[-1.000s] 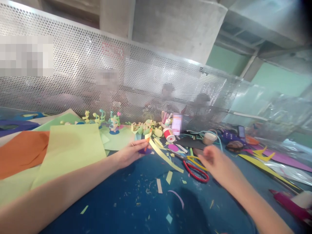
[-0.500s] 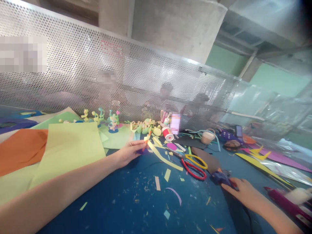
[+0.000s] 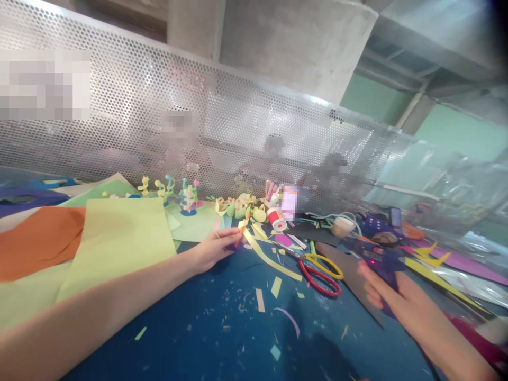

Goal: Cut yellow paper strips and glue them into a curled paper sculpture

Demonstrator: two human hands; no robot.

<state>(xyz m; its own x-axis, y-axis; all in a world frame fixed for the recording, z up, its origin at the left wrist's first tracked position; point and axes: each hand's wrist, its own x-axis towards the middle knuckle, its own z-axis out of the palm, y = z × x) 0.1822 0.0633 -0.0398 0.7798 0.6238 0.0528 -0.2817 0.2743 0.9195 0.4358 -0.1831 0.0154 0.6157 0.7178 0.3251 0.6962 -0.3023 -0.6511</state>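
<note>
Silvery perforated metal forms a screen (image 3: 238, 116) slanting behind the blue table (image 3: 190, 328), with bare concrete above and paper scraps littering the tabletop. The right hand (image 3: 400, 299) is wrapped around the handle of a dark blue glue gun (image 3: 383, 259), at the table's right side; its blurred barrel points left, toward the left hand (image 3: 212, 248). From beside that hand's fingertips a pale yellow strip (image 3: 270, 257) trails rightward. Pinched between them, a slim orange piece (image 3: 248, 217) stands lengthwise upward, leaning slightly right.

Glue gun (image 3: 381, 258) blurred, left forearm (image 3: 119, 299) cut off
</note>
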